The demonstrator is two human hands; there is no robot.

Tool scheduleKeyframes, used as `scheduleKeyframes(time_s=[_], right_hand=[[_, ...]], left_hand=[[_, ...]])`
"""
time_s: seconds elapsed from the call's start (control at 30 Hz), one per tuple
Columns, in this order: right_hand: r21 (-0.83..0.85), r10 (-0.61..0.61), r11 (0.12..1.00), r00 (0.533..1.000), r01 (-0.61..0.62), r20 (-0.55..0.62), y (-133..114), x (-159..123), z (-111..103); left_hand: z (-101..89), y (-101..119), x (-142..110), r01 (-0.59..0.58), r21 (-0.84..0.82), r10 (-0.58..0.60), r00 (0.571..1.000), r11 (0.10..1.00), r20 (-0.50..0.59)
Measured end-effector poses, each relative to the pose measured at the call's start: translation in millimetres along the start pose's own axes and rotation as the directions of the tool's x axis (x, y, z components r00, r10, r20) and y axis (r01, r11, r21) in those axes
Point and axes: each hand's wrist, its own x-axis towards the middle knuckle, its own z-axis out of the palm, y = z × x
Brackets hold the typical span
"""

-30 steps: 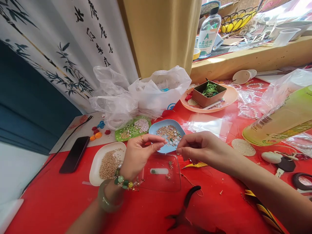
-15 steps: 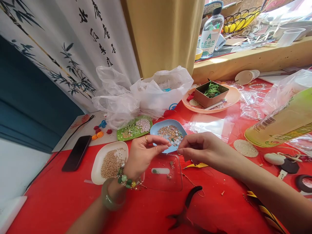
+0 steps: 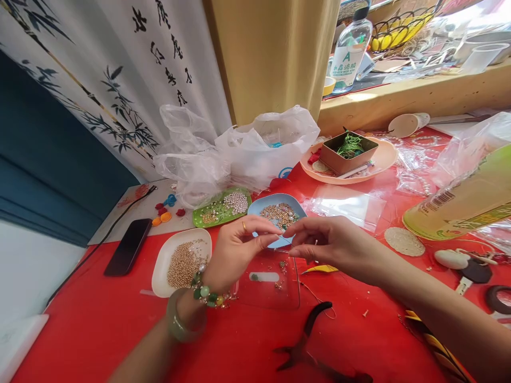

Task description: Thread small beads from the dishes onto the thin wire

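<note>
My left hand (image 3: pixel 239 246), with a ring, a beaded bracelet (image 3: pixel 207 290) and a jade bangle (image 3: pixel 183 322), has thumb and index finger pinched together. Whatever lies in that pinch is too small to make out. Close by on its right, my right hand (image 3: pixel 329 238) is also closed in a pinch; a small pale bit shows by its fingers, and a faint thin line runs between the two hands. Beneath them are a blue dish (image 3: pixel 297 205) of gold and coloured beads and a clear tray (image 3: pixel 267 298) with a few beads.
Left of my hands stand a white dish (image 3: pixel 159 266) of gold beads, a green dish (image 3: pixel 199 217) of beads and a phone (image 3: pixel 128 247). Black-handled pliers (image 3: pixel 293 354) lie in front. Yellow tweezers (image 3: pixel 321 269), a large bottle (image 3: pixel 463 197) and a key (image 3: pixel 473 274) are rightward.
My right hand has moved left and slightly up, so its fingertips now nearly meet those of my left hand. The left hand stays pinched in about the same place.
</note>
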Motion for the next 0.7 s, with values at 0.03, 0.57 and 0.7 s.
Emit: scheduleKeyframes(time_s=[0.03, 0.57, 0.7], right_hand=[[-0.030, -0.013, 0.999, 1.000, 0.013, -0.018, -0.6, -0.5, -0.5], [-0.078, -0.087, 0.994, 0.991, 0.080, -0.100, -3.5, -2.1, -4.4], [-0.039, -0.068, 0.997, 0.993, 0.065, -0.093, -2.7, -1.7, -3.8]], left_hand=[[-0.3, 0.1, 0.2, -0.032, 0.004, 0.032, 0.999, 0.999, 0.003], [-4.1, -9.1, 3.1, 0.188, 0.147, -0.196, 0.980, 0.971, 0.039], [2.4, -20.9, -0.7, 0.048, 0.581, -0.246, 0.932, 0.813, 0.266]])
